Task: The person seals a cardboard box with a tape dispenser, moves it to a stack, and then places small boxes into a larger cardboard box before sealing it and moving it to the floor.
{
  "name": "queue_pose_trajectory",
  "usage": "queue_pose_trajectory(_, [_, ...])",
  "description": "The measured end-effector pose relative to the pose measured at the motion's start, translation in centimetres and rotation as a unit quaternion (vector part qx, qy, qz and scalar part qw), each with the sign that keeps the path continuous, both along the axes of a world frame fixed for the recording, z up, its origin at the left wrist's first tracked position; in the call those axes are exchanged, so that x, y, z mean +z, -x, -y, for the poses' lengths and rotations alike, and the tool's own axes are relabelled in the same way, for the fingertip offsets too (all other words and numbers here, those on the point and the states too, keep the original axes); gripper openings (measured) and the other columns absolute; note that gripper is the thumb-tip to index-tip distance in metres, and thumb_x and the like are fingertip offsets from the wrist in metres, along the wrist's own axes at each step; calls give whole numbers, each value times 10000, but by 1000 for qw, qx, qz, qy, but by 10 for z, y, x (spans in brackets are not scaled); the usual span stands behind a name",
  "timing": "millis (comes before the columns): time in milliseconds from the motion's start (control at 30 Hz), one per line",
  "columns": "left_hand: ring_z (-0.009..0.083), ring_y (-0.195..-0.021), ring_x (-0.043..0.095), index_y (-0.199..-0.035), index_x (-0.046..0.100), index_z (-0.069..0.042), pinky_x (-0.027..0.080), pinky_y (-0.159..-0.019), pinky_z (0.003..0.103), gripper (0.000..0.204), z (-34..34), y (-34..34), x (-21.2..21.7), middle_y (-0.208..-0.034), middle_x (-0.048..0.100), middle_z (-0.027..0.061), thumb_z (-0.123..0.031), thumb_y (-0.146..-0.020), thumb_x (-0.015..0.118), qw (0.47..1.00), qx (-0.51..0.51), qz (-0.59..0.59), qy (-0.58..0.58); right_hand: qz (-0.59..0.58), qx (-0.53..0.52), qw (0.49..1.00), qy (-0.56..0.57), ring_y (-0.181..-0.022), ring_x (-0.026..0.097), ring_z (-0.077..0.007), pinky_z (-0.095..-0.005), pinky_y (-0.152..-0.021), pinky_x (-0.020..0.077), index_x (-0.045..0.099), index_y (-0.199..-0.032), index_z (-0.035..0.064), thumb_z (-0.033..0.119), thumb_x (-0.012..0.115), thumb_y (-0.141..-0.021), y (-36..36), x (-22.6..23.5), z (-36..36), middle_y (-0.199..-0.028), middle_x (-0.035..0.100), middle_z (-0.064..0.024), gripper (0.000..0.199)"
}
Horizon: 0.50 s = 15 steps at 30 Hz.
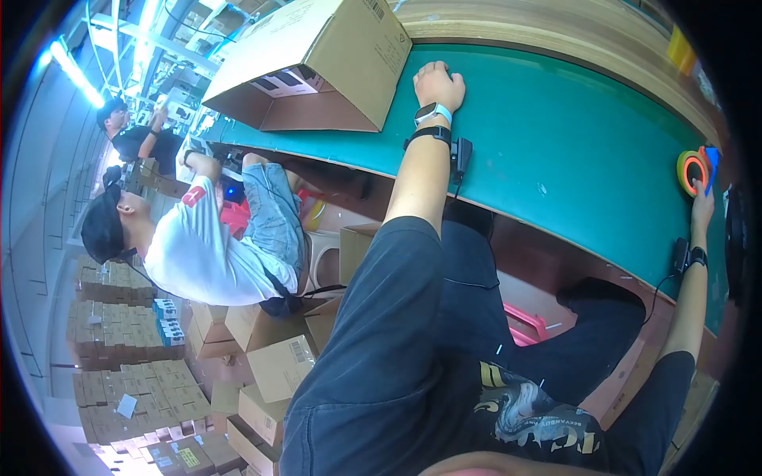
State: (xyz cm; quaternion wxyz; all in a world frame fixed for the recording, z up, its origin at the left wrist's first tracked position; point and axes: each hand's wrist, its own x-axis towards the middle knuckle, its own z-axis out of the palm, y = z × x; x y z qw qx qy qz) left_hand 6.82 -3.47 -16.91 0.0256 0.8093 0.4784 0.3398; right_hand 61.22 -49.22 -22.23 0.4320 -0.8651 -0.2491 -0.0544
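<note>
My left hand (439, 86) rests palm down on the green tabletop (548, 135), just right of a large open carton (349, 71). It holds nothing; its fingers are bent and the thumb stands apart. Inside the carton, white boxes (287, 82) with dark pictures show through the open side. At the far right of the table, my right hand (702, 208) grips a tape dispenser (711, 163) with a blue frame and a yellow and orange roll. The fingers on it are partly hidden.
A wooden ledge (508, 25) runs along the table's far side. On the left sits a person in a white shirt (214, 246), with another person (143, 139) farther back. Stacked cartons (143, 397) fill the lower left. Thin cables hang from devices on both my wrists.
</note>
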Motion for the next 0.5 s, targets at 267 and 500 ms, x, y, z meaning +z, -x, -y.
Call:
queue_pose_trajectory(267, [317,-1121,592,-998,691,-20,413,-1012,434,301,1,-5,2,-1100,674,165,-246,-810,628,1000,0,-8,16,10,2,1000,2,-1108,629,-267,-353,-981,433,642,-1258,48,421,608,-929,-32,-20,12,-1179,689,-142,499])
queue_pose_trajectory(500, [318,-1104,592,-974,687,-13,404,-1015,441,287,-6,8,-3,-1064,672,167,-233,-803,621,1000,-11,22,-4,26,8,999,-19,-1030,629,-331,-412,-924,473,594,-1275,-22,305,634,-909,19,3,-9,-1150,667,-221,492])
